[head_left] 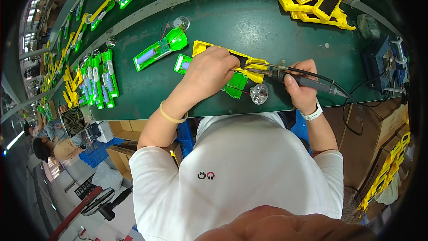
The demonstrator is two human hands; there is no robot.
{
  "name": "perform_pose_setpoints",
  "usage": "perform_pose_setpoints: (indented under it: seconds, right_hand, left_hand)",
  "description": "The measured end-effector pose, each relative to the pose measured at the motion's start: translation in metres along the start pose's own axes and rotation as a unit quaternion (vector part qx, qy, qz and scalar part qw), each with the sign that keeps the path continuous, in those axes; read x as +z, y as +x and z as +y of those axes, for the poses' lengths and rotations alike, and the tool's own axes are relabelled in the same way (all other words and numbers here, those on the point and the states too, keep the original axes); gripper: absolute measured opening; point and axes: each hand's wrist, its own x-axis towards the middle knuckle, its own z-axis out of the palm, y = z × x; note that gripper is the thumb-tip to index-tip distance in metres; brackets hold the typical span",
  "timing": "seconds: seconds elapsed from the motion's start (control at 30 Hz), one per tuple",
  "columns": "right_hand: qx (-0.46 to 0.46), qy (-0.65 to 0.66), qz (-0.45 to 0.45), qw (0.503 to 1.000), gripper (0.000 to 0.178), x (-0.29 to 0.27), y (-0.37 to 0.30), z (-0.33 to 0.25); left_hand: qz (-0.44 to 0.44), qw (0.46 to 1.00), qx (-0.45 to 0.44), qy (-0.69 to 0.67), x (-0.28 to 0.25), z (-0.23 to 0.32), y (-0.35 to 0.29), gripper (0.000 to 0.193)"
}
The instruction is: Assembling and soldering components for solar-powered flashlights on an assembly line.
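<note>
My right hand (pixel 304 87) grips the dark handle of a soldering iron (pixel 314 84), which has a metal tube fixed along it and points left. Its tip meets the yellow plastic casing (pixel 256 76), close to my left fingertips. Closed fingers of my left hand (pixel 209 73) rest over that casing and pinch something too small to make out. Under the same hand lies a green flashlight housing (pixel 235 85), partly covered. A round silver reflector (pixel 259 93) sits beside it on the green table (pixel 156 89), joined by a thin red wire.
Another green housing (pixel 160 50) with a battery, wires and a clear lamp head lies to the left. Several green housings (pixel 98 80) stand in a row farther left. Yellow casings (pixel 316 0) are piled at the far right, near a blue soldering station (pixel 379 62) with a trailing cable.
</note>
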Motion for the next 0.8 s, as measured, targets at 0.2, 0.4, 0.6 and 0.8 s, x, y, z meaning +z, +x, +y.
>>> perform_pose_setpoints:
  seconds: [0.2, 0.4, 0.6, 0.8]
  right_hand:
    - [0.003, -0.088, -0.049, 0.995, 0.025, 0.002, 0.005, -0.005]
    - [-0.06, 0.021, 0.033, 0.997, 0.028, -0.003, -0.009, -0.004]
    - [-0.024, 0.105, 0.027, 0.994, 0.022, 0.03, 0.009, -0.018]
    - [0.041, 0.115, 0.02, 0.992, 0.02, 0.032, 0.015, -0.014]
  left_hand:
    - [-0.008, 1.0, -0.009, 0.026, 0.002, 0.003, 0.0, 0.008]
    - [-0.006, 1.0, -0.01, 0.026, 0.002, 0.002, -0.001, 0.008]
    - [-0.005, 1.0, -0.004, 0.024, 0.002, 0.002, -0.001, 0.008]
    - [0.003, 1.0, 0.004, 0.022, 0.007, 0.002, -0.002, 0.008]
